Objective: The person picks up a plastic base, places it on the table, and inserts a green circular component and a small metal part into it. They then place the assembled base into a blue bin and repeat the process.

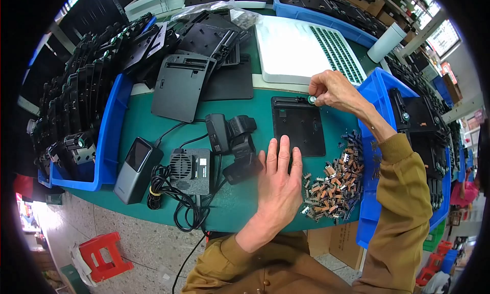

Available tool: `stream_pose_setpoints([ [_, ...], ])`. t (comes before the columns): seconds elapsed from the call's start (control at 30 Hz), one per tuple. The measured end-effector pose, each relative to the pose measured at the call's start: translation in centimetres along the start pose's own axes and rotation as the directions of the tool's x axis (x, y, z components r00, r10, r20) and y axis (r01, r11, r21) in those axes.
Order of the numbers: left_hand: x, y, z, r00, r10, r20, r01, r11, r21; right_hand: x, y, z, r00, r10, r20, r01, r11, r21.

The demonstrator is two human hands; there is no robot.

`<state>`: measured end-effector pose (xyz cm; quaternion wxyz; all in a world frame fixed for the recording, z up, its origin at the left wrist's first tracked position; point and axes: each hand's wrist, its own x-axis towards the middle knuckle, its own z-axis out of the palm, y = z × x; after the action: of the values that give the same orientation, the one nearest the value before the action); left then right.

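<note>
A flat black plastic panel (301, 136) lies on the green mat in front of me, with a ridged bar along its far edge. My right hand (334, 90) is at the panel's far right corner, thumb and forefinger pinched on a small round green-and-silver part (312, 99). It cannot be told whether that part is fixed to the panel. Fingers stretched out, my left hand (279, 179) rests at the panel's near left edge and holds nothing. Right of it is a heap of small brown-and-metal electronic parts (334, 187).
Blue bins of black panels stand left (108, 136) and right (377, 85). A white foam tray (291, 44) holds rows of green parts. More black panels (178, 87) are piled at the back left. Nearer lie a power bank (137, 169), a grey vented box (191, 169) and coiled cables (161, 184).
</note>
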<state>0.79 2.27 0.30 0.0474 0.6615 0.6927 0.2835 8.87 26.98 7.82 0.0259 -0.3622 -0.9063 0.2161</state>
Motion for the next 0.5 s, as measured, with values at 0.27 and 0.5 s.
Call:
stream_pose_setpoints([
  [0.27,0.0,0.1,-0.2,1.000,0.001,0.009,-0.001,1.000,0.002,-0.1,0.4,-0.2,0.993,0.110,0.043,-0.114,0.988,0.104],
  [0.5,0.0,0.0,0.0,1.000,-0.004,0.015,0.004,1.000,0.014,0.1,0.9,-0.6,0.996,0.075,-0.052,-0.068,0.990,0.127],
])
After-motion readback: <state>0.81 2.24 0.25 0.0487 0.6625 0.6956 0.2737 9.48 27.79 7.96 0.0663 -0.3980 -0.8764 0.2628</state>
